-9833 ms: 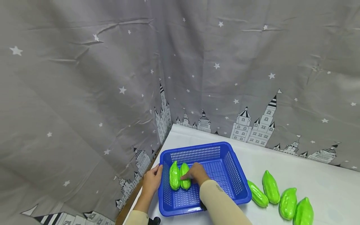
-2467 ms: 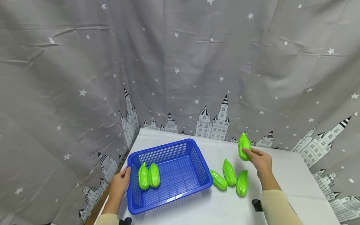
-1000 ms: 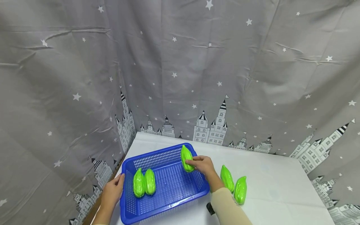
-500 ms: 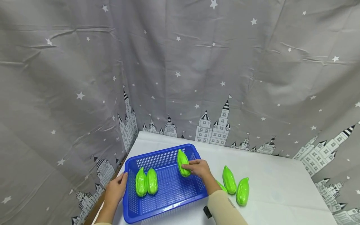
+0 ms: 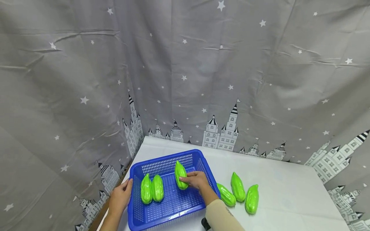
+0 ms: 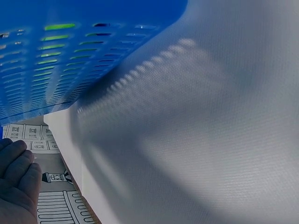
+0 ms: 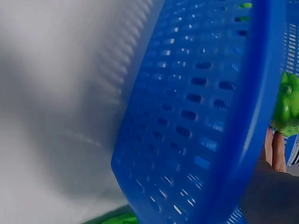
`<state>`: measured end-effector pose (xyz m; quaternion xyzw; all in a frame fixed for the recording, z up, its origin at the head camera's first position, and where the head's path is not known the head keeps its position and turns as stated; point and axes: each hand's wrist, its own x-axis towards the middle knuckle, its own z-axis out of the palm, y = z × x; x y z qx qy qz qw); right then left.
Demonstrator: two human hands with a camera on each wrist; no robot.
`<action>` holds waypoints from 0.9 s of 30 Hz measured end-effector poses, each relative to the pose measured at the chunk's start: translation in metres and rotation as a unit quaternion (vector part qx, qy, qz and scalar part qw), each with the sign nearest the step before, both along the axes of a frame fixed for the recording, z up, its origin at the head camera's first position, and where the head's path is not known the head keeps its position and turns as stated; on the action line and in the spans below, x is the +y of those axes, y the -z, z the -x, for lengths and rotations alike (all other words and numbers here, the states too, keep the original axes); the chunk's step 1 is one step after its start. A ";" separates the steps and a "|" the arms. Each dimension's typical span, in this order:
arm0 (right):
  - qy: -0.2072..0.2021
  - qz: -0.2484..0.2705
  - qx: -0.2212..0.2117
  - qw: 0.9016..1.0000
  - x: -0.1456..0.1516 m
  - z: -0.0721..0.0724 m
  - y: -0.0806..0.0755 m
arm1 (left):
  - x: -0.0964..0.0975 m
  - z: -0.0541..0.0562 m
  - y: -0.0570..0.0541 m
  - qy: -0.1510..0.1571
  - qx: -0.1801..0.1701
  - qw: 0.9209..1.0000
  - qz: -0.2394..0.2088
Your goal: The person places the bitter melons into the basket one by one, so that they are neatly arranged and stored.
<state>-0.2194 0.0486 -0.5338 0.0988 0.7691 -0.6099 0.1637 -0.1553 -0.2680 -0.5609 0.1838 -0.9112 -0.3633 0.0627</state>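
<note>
My right hand pinches a shiny bright green bitter melon between thumb and fingers, over the middle of the blue plastic basket. In the right wrist view, part of the held bitter melon shows beyond the basket's rim, with fingertips beneath it. Two more bitter melons lie side by side in the left part of the basket. At the basket's left rim, my left hand grips the edge. Its curled fingers appear low in the left wrist view; its thumb is hidden there.
Three other bitter melons lie on the white tabletop just right of the basket. Grey curtains with stars and castles hang behind and to the left. The table's left edge runs close beside my left hand.
My right hand picked up a bitter melon from the table on the right, brought it left over the basket, and moved it further left and lower. The left hand stays at the rim.
</note>
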 end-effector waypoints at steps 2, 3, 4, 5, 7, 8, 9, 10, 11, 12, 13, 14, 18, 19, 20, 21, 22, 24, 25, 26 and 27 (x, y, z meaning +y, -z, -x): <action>-0.001 -0.001 0.001 1.000 -0.001 -0.001 0.001 | 0.001 0.000 0.001 0.000 -0.002 1.000 -0.002; -0.001 -0.001 0.000 1.000 -0.001 -0.001 0.001 | 0.002 0.000 0.001 -0.001 -0.002 1.000 -0.004; -0.002 0.000 0.001 1.000 -0.001 -0.001 0.001 | 0.002 0.000 0.001 -0.002 -0.003 1.000 -0.006; -0.002 0.002 0.000 1.000 -0.001 0.000 0.001 | 0.002 0.000 0.001 -0.004 -0.004 1.000 -0.008; -0.004 0.001 -0.001 1.000 0.000 0.001 0.000 | 0.002 0.000 0.001 -0.007 -0.005 1.000 -0.011; -0.004 0.000 -0.003 1.000 0.000 0.001 0.000 | 0.002 0.001 0.002 -0.008 -0.003 1.000 -0.011; -0.003 -0.001 -0.005 1.000 0.000 0.002 0.001 | 0.001 0.001 0.002 -0.009 -0.001 1.000 -0.011; -0.001 -0.002 -0.007 1.000 -0.001 0.003 0.001 | 0.001 0.001 0.002 -0.009 0.000 1.000 -0.010; 0.002 -0.004 -0.009 1.000 -0.001 0.003 0.002 | 0.001 0.001 0.003 -0.009 0.002 1.000 -0.009; 0.003 -0.004 -0.009 1.000 -0.002 0.003 0.004 | 0.000 0.001 0.003 -0.009 0.003 1.000 -0.009; 0.005 -0.003 -0.011 1.000 -0.004 0.003 0.005 | 0.000 0.001 0.004 -0.008 0.004 1.000 -0.007; 0.005 -0.005 -0.010 1.000 -0.006 0.003 0.007 | 0.000 0.001 0.005 -0.008 0.005 1.000 -0.007; 0.001 0.001 -0.012 1.000 -0.018 0.002 0.015 | -0.001 0.000 0.004 -0.006 0.005 1.000 -0.005; 0.000 -0.001 -0.014 1.000 -0.022 0.002 0.017 | -0.001 -0.001 0.004 -0.005 0.006 1.000 -0.003; 0.000 -0.002 -0.015 1.000 -0.025 0.003 0.019 | -0.001 -0.001 0.003 -0.005 0.006 1.000 -0.003; -0.001 -0.006 -0.015 1.000 -0.029 0.003 0.021 | -0.001 -0.001 0.003 -0.004 0.007 1.000 -0.003; -0.001 -0.012 -0.016 1.000 -0.032 0.003 0.023 | -0.001 -0.001 0.002 -0.005 0.008 1.000 -0.003; 0.000 -0.028 -0.017 0.999 -0.037 0.003 0.026 | 0.000 -0.001 0.001 -0.004 0.009 1.000 -0.001; 0.001 -0.034 -0.018 0.999 -0.039 0.003 0.027 | 0.000 -0.001 0.001 -0.003 0.010 1.000 -0.001; 0.003 -0.037 -0.020 0.999 -0.040 0.003 0.029 | 0.001 -0.001 0.000 -0.003 0.010 1.000 -0.001; 0.004 -0.042 -0.021 0.999 -0.042 0.002 0.030 | 0.001 -0.001 0.000 -0.001 0.011 1.000 0.000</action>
